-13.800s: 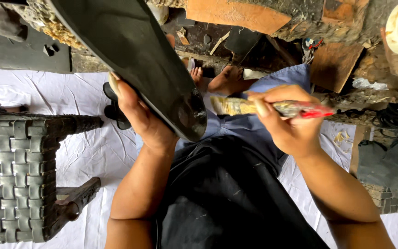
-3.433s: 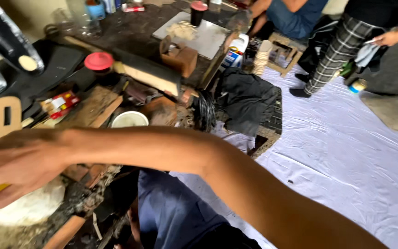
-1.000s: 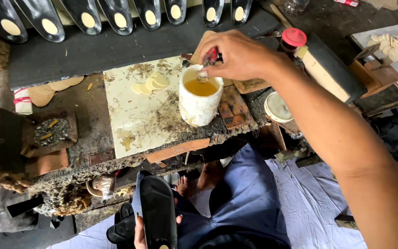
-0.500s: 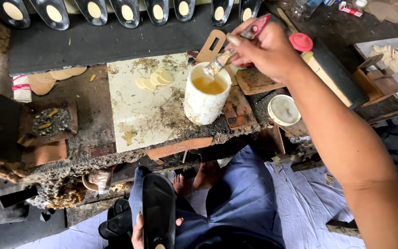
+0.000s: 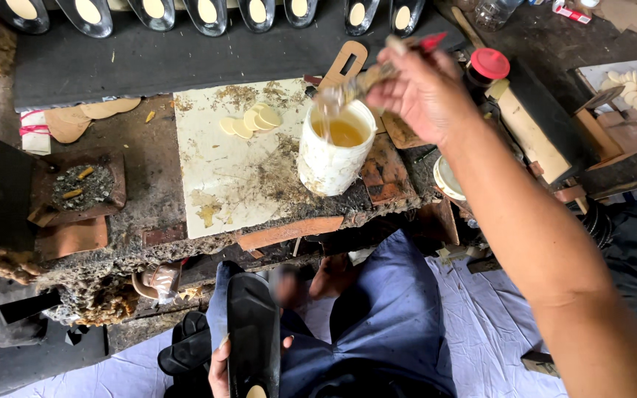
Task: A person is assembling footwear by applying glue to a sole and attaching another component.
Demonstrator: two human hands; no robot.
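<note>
A glue brush [image 5: 377,72] with a red handle end is gripped in the right hand [image 5: 423,94], whose fingers are closed around the handle. The bristle end, blurred and dripping, is held just above the rim of a white cup [image 5: 331,158] filled with yellow glue. The left hand [image 5: 220,366] is seen low in the view, closed around a black shoe sole [image 5: 253,339] that is held upright above the lap; only part of this hand is visible behind the sole.

The cup stands on a glue-crusted table [image 5: 149,177], at the right edge of a stained white board [image 5: 219,173]. A small heap of pale oval pads [image 5: 251,121] lies on the board near its upper edge. A wooden paddle [image 5: 346,63] with a slot in it lies just behind the cup. A red-capped container [image 5: 486,68] stands to the right of the hand, and a small round tin [image 5: 447,177] is found below the forearm. A row of black soles [image 5: 208,11] with pale oval inserts is laid along the far edge of the table. A shallow tray of ash and butts [image 5: 82,188] rests at the left.
</note>
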